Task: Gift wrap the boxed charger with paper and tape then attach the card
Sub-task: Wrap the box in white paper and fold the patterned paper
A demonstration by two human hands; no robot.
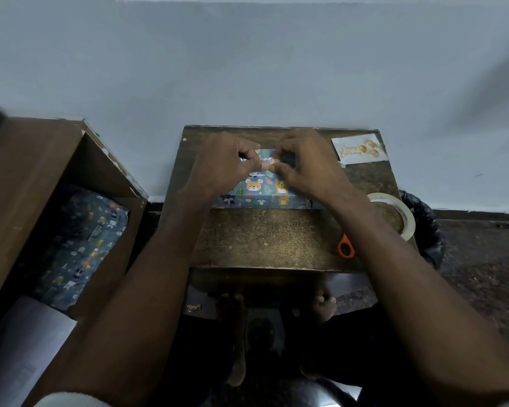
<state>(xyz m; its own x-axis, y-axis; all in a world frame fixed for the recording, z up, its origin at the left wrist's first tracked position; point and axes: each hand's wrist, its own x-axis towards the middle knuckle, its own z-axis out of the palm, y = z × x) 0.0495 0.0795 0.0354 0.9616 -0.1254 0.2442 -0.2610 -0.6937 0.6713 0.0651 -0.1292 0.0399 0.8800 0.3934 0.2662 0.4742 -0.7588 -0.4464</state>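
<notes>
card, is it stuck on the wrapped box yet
No, the card lies on the table at its far right corner, apart from the wrapped box.

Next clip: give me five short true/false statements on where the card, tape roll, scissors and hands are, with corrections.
1. The card lies at the table's far right corner. True.
2. The card is stuck on the box. False: it lies apart.
3. Both hands, left and right, work above the box. True.
4. The tape roll sits left of the box. False: it is at the right edge.
5. The scissors have blue handles. False: orange.
</notes>
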